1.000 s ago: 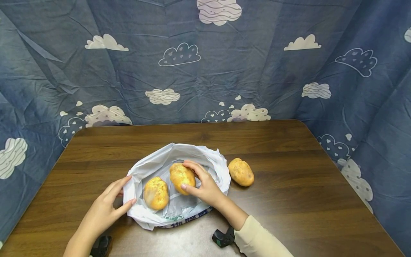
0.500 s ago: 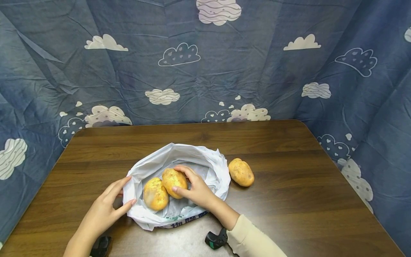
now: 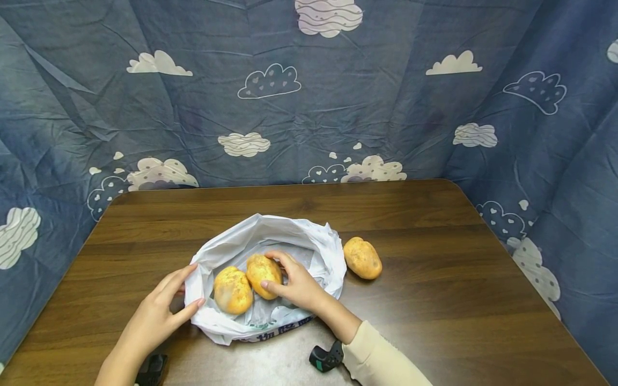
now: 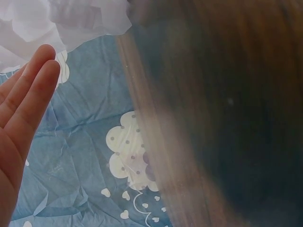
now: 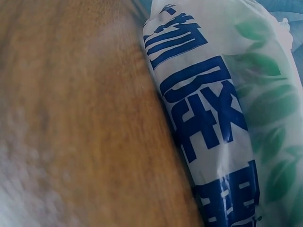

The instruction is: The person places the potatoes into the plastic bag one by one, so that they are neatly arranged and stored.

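A white plastic bag lies with its mouth spread wide on the table, dark blue characters and green leaf prints on its side. Inside it, toward the left, rests one yellow-brown potato. My right hand reaches into the bag and grips a second potato between thumb and fingers, right beside the first. At the bag's left rim my left hand touches the plastic with spread thumb and fingers; in the left wrist view its fingers are straight. The right wrist view shows the bag's printed side, with the hand out of frame.
A third potato lies on the brown wooden table just outside the bag's right rim. A blue curtain with white clouds hangs behind the table. Black devices sit at both wrists, the right one low over the table.
My right hand has moved left and slightly down inside the bag with its potato, bringing it beside the other one. The left hand has stayed at the rim.
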Tool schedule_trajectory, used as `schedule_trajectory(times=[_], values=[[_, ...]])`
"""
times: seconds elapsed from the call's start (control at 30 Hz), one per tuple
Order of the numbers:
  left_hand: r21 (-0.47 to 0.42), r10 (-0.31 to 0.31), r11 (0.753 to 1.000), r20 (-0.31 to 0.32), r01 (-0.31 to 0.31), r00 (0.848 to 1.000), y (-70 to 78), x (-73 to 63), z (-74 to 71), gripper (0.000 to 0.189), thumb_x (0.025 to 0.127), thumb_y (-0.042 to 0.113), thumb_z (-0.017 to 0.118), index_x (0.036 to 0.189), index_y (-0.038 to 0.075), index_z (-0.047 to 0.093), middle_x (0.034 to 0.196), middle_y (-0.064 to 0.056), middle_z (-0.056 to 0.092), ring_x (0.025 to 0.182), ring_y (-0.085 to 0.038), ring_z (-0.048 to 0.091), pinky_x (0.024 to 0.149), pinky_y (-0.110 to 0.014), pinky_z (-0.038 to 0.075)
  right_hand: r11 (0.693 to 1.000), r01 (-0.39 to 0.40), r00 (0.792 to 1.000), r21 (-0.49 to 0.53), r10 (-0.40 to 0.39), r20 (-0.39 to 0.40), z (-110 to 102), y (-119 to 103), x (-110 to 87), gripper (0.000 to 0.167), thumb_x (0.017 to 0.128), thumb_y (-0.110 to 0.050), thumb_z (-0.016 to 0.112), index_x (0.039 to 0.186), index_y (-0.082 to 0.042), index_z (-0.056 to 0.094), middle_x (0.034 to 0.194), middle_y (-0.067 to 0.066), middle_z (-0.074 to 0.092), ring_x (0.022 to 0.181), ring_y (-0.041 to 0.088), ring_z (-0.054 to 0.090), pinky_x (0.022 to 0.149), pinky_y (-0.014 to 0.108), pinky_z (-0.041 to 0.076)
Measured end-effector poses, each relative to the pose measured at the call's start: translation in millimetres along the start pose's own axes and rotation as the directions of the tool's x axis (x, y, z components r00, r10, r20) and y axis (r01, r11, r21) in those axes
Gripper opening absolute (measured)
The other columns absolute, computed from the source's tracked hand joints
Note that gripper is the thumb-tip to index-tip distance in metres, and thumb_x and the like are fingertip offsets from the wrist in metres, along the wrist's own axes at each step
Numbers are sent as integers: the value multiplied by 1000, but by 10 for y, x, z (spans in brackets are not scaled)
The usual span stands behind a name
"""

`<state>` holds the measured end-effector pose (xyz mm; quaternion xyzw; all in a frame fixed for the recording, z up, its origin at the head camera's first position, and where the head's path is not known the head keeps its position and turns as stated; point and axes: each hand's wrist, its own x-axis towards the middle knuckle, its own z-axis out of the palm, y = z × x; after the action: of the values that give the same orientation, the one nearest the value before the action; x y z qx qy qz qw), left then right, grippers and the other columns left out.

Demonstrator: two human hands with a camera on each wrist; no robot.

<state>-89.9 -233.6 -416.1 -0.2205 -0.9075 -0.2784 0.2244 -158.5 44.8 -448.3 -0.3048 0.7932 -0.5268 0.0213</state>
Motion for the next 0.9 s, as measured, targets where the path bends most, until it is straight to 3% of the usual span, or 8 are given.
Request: schedule_trajectory(times=[0.2,0.43,0.67,0.9], values=[[5,-2,1000,2,2,1000,-3,-3,-1,72,62,5,79,127,5,49,115,-10,53,80,-14,55,75,-7,41,999,5,1000,-40,-5,9,-22,-22,-3,53,81,-23,66,127,-8,43,124,5,47,110,15,45,92,29,41],[3,-5,1000,5,5,1000,3,-3,-2,72,63,5,79,128,6,49,115,-9,53,79,-14,55,73,-12,44,997,58,998,-47,-58,-1,-69,-40,3,52,83,-19,64,128,-3,42,128,6,45,118,22,41,98,35,36],[8,-6,1000,6,5,1000,8,0,-1,72,62,6,79,128,6,49,115,-9,53,80,-13,54,73,-12,43,987,161,986,-15,-162,-35,-245,-518,-36,47,82,-1,62,124,9,43,125,22,45,117,31,41,98,43,34],[8,-7,1000,5,7,1000,1,0,2,72,62,6,79,128,6,49,114,-9,53,79,-13,54,73,-10,43,970,239,966,-40,-242,-94,-317,-618,-69,49,80,2,62,124,9,42,126,20,45,116,28,42,98,37,36]])
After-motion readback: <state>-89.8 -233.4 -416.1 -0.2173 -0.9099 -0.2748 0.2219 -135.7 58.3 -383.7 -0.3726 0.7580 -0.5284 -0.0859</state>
